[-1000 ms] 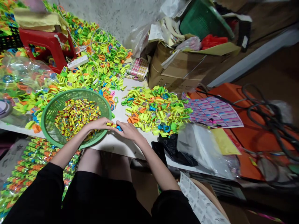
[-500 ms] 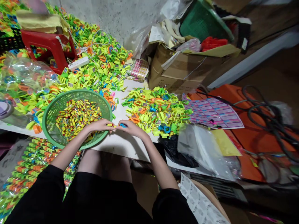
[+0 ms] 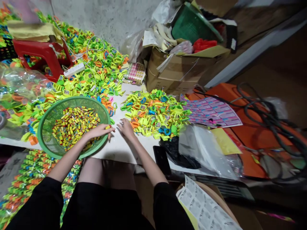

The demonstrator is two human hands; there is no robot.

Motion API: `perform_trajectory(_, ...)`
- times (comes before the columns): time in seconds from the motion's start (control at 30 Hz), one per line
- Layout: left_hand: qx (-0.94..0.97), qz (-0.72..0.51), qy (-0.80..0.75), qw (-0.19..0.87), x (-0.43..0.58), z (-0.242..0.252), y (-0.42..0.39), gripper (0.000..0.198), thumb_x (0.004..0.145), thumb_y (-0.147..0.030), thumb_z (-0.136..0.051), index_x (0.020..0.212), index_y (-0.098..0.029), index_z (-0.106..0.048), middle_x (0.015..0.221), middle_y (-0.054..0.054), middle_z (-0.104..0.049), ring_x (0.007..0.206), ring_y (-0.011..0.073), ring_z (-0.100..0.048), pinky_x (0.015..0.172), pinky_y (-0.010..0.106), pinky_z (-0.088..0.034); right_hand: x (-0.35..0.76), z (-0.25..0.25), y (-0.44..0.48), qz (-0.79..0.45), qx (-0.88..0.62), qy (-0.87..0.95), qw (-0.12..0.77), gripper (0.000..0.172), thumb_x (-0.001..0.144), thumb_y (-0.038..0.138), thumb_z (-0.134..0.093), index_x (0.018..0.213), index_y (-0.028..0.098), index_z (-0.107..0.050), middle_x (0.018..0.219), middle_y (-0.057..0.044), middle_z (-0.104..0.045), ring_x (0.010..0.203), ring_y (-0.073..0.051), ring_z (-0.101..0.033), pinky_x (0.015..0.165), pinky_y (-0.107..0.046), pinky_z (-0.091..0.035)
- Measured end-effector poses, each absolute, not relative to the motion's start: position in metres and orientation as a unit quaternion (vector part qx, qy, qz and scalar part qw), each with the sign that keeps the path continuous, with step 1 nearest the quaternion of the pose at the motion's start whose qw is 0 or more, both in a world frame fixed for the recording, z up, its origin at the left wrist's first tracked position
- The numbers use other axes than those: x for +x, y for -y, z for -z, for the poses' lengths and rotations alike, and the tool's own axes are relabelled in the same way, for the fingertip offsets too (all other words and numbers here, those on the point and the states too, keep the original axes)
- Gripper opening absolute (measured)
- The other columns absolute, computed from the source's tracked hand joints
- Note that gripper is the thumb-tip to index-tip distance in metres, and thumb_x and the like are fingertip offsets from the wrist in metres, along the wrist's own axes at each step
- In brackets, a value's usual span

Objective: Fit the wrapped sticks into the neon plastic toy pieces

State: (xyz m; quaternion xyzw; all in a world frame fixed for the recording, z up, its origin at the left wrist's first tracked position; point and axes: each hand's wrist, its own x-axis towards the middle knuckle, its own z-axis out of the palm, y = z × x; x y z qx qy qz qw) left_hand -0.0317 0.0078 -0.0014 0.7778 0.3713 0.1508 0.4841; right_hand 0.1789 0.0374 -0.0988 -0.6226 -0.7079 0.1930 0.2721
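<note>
My left hand [image 3: 98,131] rests on the near rim of a round green basket [image 3: 48,112] full of small yellow, red and blue pieces, and pinches a small yellow piece [image 3: 108,127] at its fingertips. My right hand [image 3: 126,126] lies on the white table [image 3: 120,145] just right of it, fingers stretched out flat and apart. Its fingertips reach the near edge of a pile of neon yellow, green, orange and blue plastic rings [image 3: 155,114]. I see nothing in the right hand.
A much larger heap of rings [image 3: 96,70] covers the back left, with a red stool [image 3: 45,54] and a power strip [image 3: 74,69]. A cardboard box [image 3: 175,73], a sticker sheet [image 3: 212,110], plastic bags [image 3: 203,147], a black phone [image 3: 161,158] and cables [image 3: 263,115] lie to the right.
The hands were together, the right one holding a blue piece against the left's yellow one. Now they are apart; the blue piece is gone from the right hand, which reaches toward the ring pile.
</note>
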Motion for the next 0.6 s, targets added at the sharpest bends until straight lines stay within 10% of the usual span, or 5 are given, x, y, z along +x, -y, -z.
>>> perform_trajectory(0.33, 0.711, -0.185, -0.392, 0.553, -0.035, 0.012, -0.009, 0.042, 0.084, -0.060, -0.048, 0.073, -0.019, -0.042, 0.053, -0.007, -0.038, 0.047, 0.0087, -0.032, 0.047, 0.023, -0.027, 0.127, 0.116, -0.080, -0.257, -0.610, 0.708, 0.245, 0.020, 0.090, 0.028, -0.048, 0.098, 0.013, -0.057, 0.110, -0.017, -0.059, 0.105, -0.024, -0.054, 0.089, -0.039, -0.043)
perform_trajectory(0.6, 0.706, -0.185, -0.359, 0.582, -0.035, 0.015, -0.008, 0.041, 0.089, -0.055, -0.042, 0.088, -0.015, -0.052, 0.054, -0.006, -0.038, 0.049, 0.0096, -0.033, 0.050, 0.023, -0.027, 0.168, 0.074, -0.027, -0.341, -0.517, 0.690, 0.374, 0.028, 0.084, 0.038, -0.057, 0.106, 0.020, -0.054, 0.118, -0.009, -0.059, 0.108, -0.018, -0.056, 0.085, -0.031, -0.048)
